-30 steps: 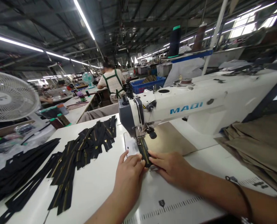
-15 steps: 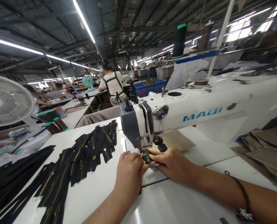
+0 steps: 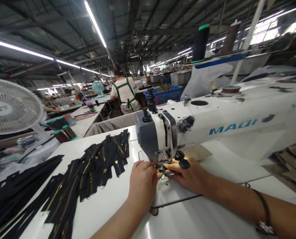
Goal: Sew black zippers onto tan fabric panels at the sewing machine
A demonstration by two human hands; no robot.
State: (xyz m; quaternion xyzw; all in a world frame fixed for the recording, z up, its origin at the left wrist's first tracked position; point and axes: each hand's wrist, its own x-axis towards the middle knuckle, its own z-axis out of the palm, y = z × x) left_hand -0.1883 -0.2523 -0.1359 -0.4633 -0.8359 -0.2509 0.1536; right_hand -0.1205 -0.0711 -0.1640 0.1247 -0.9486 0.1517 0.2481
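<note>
My left hand (image 3: 143, 181) is closed, its fingertips pinched at the left side of the sewing machine's presser foot (image 3: 160, 168). From the right, my right hand (image 3: 189, 174) reaches in with fingers pressed together beside the foot. Between them lies a short dark zipper with metal teeth, mostly covered by the fingers and the foot. The white sewing machine (image 3: 227, 114) stands directly over both hands. Behind my right hand a flat tan fabric piece (image 3: 200, 152) rests on the machine bed.
Black zippers with gold teeth (image 3: 88, 166) lie heaped on the white table left of the machine. A white fan (image 3: 13, 106) and thread cones (image 3: 69, 132) stand farther left. Folded brown fabric (image 3: 292, 166) is at the right. A co-worker (image 3: 125, 89) sits ahead near a blue crate (image 3: 162, 96).
The zipper's teeth showed between my hands before; now my fingers and the foot cover most of it. My hands have drawn closer to the foot. The view has shifted slightly left.
</note>
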